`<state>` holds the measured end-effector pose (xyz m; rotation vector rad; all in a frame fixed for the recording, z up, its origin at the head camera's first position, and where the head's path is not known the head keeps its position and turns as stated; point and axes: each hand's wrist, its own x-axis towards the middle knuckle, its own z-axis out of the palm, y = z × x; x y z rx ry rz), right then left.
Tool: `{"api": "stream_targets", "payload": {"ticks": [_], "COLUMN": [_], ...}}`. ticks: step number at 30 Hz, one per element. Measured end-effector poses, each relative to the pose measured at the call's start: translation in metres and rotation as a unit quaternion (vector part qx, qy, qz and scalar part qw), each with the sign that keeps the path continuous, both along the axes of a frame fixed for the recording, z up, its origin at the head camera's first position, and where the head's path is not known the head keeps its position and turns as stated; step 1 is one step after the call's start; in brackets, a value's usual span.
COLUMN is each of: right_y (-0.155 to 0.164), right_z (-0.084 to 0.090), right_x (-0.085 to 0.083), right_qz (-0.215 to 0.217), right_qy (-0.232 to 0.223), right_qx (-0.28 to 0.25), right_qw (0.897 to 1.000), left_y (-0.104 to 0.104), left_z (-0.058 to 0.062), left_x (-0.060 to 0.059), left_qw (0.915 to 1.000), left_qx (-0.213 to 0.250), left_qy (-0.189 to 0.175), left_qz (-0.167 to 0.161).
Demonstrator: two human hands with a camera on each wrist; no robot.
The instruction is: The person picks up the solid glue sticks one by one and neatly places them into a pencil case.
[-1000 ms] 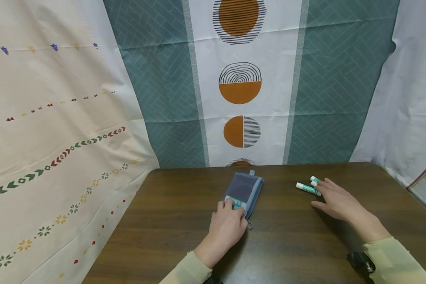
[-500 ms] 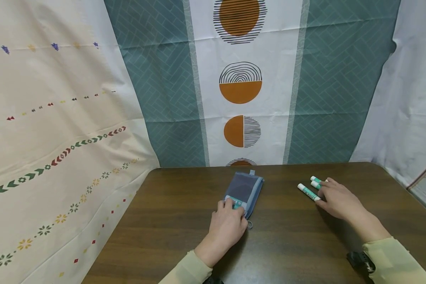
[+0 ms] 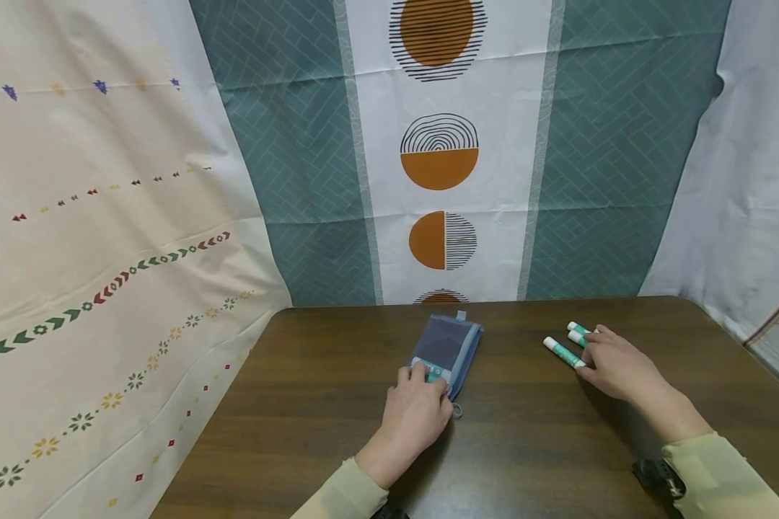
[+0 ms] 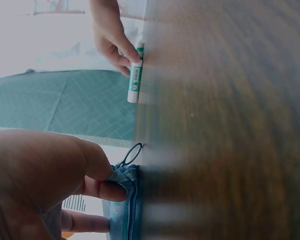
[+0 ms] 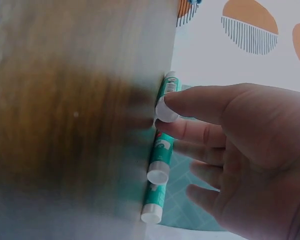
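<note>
Pouch [image 3: 449,351] left of sticks [image 3: 563,352]

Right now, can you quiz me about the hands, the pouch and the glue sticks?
1. True or false: the left hand touches the pouch.
2. What is the right hand touching? A: the sticks. B: the pouch. C: the curtain.
3. Fill in: the pouch on the table is coloured ___.

Key: 1 true; 2 A; 3 blue.
</note>
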<state>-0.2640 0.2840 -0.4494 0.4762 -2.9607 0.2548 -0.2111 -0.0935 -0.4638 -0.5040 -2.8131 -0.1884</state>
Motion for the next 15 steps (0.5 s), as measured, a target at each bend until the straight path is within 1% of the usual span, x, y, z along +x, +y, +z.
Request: {"api": "stream_targets", "payload": {"ticks": [5, 12, 15], "right_y": [-0.0007, -0.0021, -0.0025], "right_z": [0.0019, -0.0005, -0.0010], "right_x": [0.0001, -0.0025, -0.0023], "right_qz": [-0.010, -0.015, -0.021], "right_qy": [-0.001, 0.046, 0.053], "right_qx": [0.000, -0.023, -0.035], "right_qw": [1.000, 0.999, 0.998], "left_y": [0.0002, 0.0006, 0.0005], "left_z": [-0.0007, 0.0003, 0.0009], "left_x": [-0.0004, -0.0002, 0.0002], "left_qw": [1.0000, 1.0000, 1.0000], "left_qx": [-0.005, -0.003, 0.000], "left_qy": [0.004, 0.001, -0.003], "left_qz": [-0.001, 0.000, 0.001]}}
